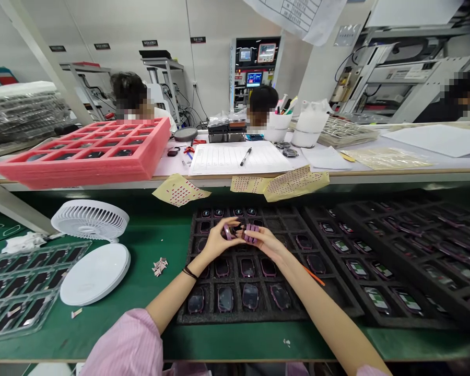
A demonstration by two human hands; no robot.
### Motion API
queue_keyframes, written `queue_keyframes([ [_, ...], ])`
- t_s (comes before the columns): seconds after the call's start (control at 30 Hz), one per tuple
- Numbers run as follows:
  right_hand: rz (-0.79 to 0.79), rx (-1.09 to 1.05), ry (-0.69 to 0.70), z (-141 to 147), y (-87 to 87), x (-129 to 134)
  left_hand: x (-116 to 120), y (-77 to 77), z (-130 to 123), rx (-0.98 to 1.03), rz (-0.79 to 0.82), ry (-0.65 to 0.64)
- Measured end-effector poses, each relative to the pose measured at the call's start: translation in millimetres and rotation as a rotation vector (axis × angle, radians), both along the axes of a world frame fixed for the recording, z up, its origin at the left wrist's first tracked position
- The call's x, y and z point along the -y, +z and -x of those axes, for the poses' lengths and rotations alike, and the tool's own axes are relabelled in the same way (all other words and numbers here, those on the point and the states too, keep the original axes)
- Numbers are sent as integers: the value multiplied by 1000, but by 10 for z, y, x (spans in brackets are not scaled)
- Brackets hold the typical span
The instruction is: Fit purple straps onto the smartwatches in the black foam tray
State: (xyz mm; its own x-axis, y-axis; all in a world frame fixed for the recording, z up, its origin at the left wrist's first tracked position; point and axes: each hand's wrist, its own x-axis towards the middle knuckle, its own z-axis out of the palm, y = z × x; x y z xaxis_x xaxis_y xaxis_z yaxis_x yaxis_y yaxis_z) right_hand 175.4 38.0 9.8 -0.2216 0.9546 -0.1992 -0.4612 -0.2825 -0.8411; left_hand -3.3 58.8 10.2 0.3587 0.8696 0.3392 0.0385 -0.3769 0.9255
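Both hands meet above a black foam tray [238,315] whose compartments hold dark, purple-rimmed watch-like devices. My left hand [218,241] has its fingers curved round a purple-edged device [227,231]. In my right hand [265,241], the fingers are closed on several purple pieces [251,233] stacked side by side. The fingertips of the two hands are close together, and small details between them are too blurred to make out. In the tray's far row, small devices [238,212] show lit screens.
White fan [90,219] and clear tray [35,326] at left; more foam trays [395,318] at right. An orange stick [314,275] lies on the tray. The raised shelf bears pink foam [141,172] and papers [219,159]. Other people sit beyond.
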Motion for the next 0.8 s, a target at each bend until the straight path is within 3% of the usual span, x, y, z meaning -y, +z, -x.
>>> queue_keyframes([
  [0.1,45,-61,-95,-51,-42,-48,-65,-24,-8,254,424,129],
  [0.17,70,-64,-107,-58,-77,-67,-84,-25,-13,368,668,99],
  [0.27,70,-60,-105,-42,-121,-72,-82,-7,-4,446,792,1],
  [0.4,70,-55,-94,-20,-163,-59,-80,-1,29,455,762,-38],
  [0.57,72,-40,-69,-1,-218,-47,-92,-56,33,368,616,-17],
  [0.7,64,-3,-76,8,-249,-40,-148,-107,69,154,431,40],
  [0.8,54,9,-102,6,-248,-40,-287,-96,247,-96,247,127],
])
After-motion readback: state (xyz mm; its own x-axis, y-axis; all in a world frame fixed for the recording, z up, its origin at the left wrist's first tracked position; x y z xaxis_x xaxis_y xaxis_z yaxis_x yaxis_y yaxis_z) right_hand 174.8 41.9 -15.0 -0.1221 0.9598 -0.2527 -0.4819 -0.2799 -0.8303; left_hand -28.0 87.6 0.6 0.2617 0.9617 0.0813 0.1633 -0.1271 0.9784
